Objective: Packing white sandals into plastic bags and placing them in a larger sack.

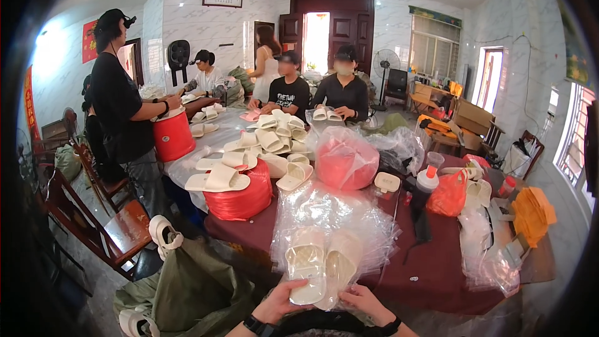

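Both hands grip things. The left hand (282,302) holds one cream slipper (306,265). The right hand (367,302) holds the other slipper (340,262) over the desk (430,268).

I see bright daylight from the doorway (316,42) at twelve o'clock and windows (490,78) at three; edges bend, corners black.

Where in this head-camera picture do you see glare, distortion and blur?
Head view: daylight blows out the open doorway and the right-hand windows; the fisheye bends the walls toward a black rim; the pair of cream slippers in both hands is sharp; the far people's faces are blurred.
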{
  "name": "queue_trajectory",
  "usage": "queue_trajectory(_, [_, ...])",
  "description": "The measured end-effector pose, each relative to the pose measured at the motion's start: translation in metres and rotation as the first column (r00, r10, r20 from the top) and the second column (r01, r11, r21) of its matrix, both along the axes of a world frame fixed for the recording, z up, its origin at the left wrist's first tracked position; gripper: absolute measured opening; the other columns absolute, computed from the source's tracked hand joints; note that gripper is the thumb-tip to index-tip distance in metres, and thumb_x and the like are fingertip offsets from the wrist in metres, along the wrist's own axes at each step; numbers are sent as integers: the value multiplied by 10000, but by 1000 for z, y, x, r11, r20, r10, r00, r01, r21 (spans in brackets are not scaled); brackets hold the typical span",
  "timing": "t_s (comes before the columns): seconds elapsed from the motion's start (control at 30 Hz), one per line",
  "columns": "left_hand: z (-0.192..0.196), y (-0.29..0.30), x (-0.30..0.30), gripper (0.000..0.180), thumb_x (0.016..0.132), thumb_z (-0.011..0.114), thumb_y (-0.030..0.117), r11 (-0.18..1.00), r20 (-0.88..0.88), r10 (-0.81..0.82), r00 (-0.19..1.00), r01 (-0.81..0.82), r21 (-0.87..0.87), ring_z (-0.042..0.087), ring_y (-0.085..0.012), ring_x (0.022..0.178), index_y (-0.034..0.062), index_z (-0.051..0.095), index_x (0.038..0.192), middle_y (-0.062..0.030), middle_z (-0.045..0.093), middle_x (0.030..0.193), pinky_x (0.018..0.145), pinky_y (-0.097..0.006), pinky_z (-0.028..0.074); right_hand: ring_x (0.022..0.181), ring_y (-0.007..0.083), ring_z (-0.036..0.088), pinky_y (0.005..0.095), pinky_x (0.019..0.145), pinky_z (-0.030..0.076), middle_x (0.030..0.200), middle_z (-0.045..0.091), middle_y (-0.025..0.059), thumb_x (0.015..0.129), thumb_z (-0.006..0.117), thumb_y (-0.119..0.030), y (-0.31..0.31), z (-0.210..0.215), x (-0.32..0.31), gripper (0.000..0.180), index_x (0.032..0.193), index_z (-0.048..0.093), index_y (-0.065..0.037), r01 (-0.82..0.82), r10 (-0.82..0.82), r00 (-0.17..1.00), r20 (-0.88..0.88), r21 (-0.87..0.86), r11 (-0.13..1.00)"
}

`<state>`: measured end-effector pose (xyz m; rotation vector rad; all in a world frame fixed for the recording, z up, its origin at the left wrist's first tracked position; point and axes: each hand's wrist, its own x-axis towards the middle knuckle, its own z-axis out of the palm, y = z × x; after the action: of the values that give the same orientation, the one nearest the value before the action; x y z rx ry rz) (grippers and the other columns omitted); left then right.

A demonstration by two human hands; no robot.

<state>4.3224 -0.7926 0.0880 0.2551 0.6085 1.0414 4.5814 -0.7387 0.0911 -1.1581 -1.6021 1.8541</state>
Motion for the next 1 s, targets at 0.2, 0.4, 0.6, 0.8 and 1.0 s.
queue_trajectory(0.2, [-22, 0, -9, 486, 899, 556, 42, 998, 103, 49, 994, -43, -55, 586, -353, 1161, -80, 409, 1347, -225, 551, 1294, 1011, -493, 477, 599, 190, 609, 306, 585, 470, 654, 636, 78, 833, 728, -388, 19, 53, 8, 362, 820, 690, -28, -232, -62, 858, 510, 492, 839])
queue_trajectory(0.4, [-10, -3, -8, 482, 902, 556, 44, 996, 52, 54, 997, -50, -73, 597, -345, 1144, -69, 414, 1349, -205, 555, 1298, 975, -484, 503, 849, 298, 650, 371, 760, 498, 922, 683, 136, 853, 689, -335, 88, 77, -12, 322, 977, 670, -39, 154, -415, 906, 82, 851, 503])
queue_trajectory(0.6, [0, -14, -25, 459, 896, 602, 77, 995, -213, -20, 977, 0, -95, 626, -290, 1112, -68, 481, 1314, -176, 611, 1232, 952, -394, 524, 1161, 352, 559, 401, 984, 438, 1249, 593, 209, 930, 580, -259, 131, 15, -11, 456, 1312, 501, -22, 78, -287, 951, 112, 812, 578])
queue_trajectory(0.8, [37, -69, -56, 492, 857, 637, 32, 993, -281, 109, 953, -94, 65, 624, -259, 1114, -59, 499, 1321, -156, 614, 1256, 966, -353, 501, 1332, 376, 405, 427, 1087, 341, 1399, 465, 243, 921, 584, -319, 124, -33, -6, 611, 1404, 400, 6, -32, -183, 967, 175, 801, 598])
queue_trajectory(1.0, [88, -126, -115, 526, 794, 679, -15, 904, -506, 426, 750, -346, 249, 655, -257, 1031, -43, 525, 1296, -141, 644, 1186, 912, -367, 526, 1387, 403, 306, 481, 1130, 261, 1492, 348, 233, 882, 613, -439, 101, -35, -19, 727, 1408, 399, 14, -268, -293, 874, 389, 886, 378])
